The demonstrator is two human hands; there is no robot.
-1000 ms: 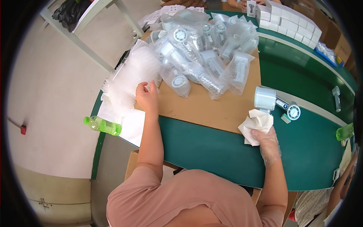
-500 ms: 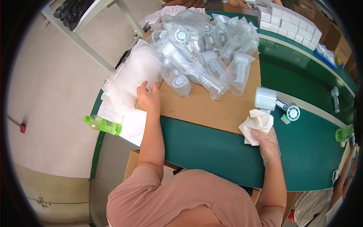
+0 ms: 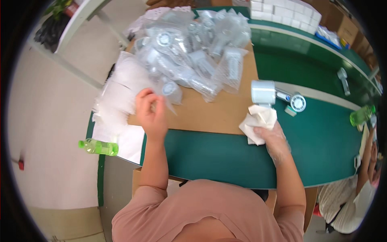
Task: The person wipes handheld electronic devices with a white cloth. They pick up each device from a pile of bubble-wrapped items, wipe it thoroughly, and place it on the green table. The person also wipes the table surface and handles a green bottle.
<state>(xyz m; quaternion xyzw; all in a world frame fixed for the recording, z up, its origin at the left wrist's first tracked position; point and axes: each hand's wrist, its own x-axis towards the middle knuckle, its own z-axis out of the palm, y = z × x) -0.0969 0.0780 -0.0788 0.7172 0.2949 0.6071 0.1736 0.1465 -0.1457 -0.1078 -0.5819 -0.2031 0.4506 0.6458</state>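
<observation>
My left hand (image 3: pixel 151 113) is curled at the edge of a stack of thin clear plastic bags (image 3: pixel 121 86) at the left of a brown cardboard sheet (image 3: pixel 209 113); its fingertips pinch at a bag's edge. My right hand (image 3: pixel 274 139), in a clear plastic glove, holds a crumpled white cloth (image 3: pixel 258 121) on the green table (image 3: pixel 225 157). Just beyond the cloth lies a small white handheld fan (image 3: pixel 276 94) on its side.
A heap of bagged white fans (image 3: pixel 197 44) covers the far part of the cardboard. A green bottle (image 3: pixel 98 147) lies at the table's left edge, another green bottle (image 3: pixel 360 115) at the right. White boxes (image 3: pixel 286 10) line the far side. Another person (image 3: pixel 363 185) sits at the right.
My left hand has drawn back slightly from the bag stack and curled its fingers. My right hand with the cloth has stayed in place.
</observation>
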